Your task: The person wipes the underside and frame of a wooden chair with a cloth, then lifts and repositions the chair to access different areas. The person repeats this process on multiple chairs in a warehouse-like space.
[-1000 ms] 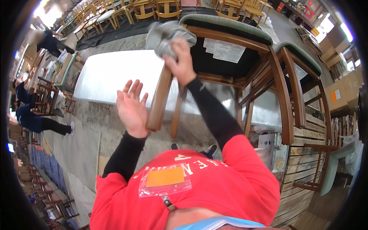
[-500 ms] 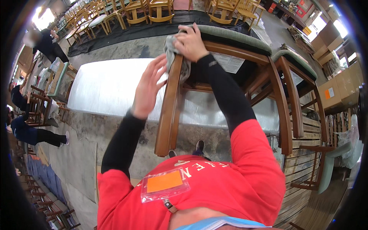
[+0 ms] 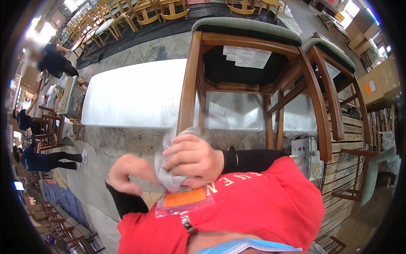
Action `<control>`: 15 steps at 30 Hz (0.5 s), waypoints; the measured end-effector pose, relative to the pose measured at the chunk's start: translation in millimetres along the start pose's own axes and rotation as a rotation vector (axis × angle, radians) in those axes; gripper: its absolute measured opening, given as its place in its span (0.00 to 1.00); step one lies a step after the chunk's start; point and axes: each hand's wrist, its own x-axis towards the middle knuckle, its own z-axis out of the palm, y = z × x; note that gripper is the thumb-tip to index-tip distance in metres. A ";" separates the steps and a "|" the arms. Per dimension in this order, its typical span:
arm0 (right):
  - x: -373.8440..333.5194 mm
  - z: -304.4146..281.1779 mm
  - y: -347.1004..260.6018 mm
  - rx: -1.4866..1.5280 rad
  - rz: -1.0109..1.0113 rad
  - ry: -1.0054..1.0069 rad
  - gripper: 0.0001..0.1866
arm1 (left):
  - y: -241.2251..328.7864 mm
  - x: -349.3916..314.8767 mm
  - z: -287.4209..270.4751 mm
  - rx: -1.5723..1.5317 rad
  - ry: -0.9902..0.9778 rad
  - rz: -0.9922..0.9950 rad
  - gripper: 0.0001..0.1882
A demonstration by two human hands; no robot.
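The right hand [image 3: 195, 158] squeezes the grey rag [image 3: 168, 178], now moved from the chair leg's [image 3: 190, 89] top to its near end, so the rag is there; left hand [image 3: 130, 174] is blurry, can't tell its shape

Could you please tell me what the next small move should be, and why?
Perhaps slide the grey cloth up along the wooden chair leg with the right hand: that hand grips the bunched cloth at the leg's near end, while the stretch above it is uncovered.
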 end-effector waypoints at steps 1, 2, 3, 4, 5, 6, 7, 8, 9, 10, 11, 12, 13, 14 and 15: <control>0.3 -0.8 8.2 -0.017 -0.056 -0.013 0.15 | -0.8 -3.3 0.5 -0.027 0.106 0.044 0.20; 2.9 -7.4 33.9 -0.030 -0.112 -0.025 0.15 | -2.3 -5.9 1.0 -0.055 0.217 0.084 0.19; 4.0 -12.4 63.6 -0.033 -0.166 -0.030 0.15 | -3.2 -9.2 4.0 -0.082 0.332 0.113 0.17; 5.1 -19.7 100.0 -0.076 -0.194 0.043 0.11 | -6.5 -6.9 3.9 -0.183 0.536 0.074 0.15; 10.3 -34.4 131.4 -0.265 -0.050 -0.033 0.08 | -9.8 -5.6 3.4 -0.274 0.755 0.026 0.14; 17.6 -59.6 163.2 -0.285 0.091 -0.038 0.06 | -14.6 4.3 -0.5 -0.235 0.909 0.057 0.13; 25.7 -83.1 186.1 -0.441 0.204 0.007 0.10 | -24.1 19.1 -5.0 -0.208 1.052 0.096 0.13; 29.3 -112.0 203.5 -0.668 0.146 0.079 0.12 | -29.6 42.6 -5.8 -0.196 1.104 0.103 0.14; 31.3 -126.4 211.4 -0.883 0.077 0.148 0.15 | -32.3 60.7 -5.8 -0.174 1.167 0.110 0.14; 33.7 -115.8 210.5 -0.826 0.196 0.116 0.16 | -33.2 65.9 -5.8 -0.158 1.152 0.129 0.13; 34.6 -110.1 205.7 -0.781 0.316 0.086 0.17 | -33.5 74.6 -6.0 -0.151 1.185 0.155 0.13; 29.0 -107.4 195.9 -0.732 0.446 0.060 0.19 | -32.6 86.5 -3.9 -0.148 1.214 0.171 0.13; 23.2 -68.6 176.3 -0.542 0.368 0.128 0.18 | -32.8 76.8 -3.1 -0.118 1.302 0.168 0.14; 16.9 -44.1 149.6 -0.438 0.255 0.105 0.16 | -33.5 66.2 -4.5 -0.091 1.332 0.126 0.16; 12.1 -14.1 110.1 -0.295 0.210 0.168 0.13 | -36.4 56.8 -8.6 -0.082 1.355 0.135 0.17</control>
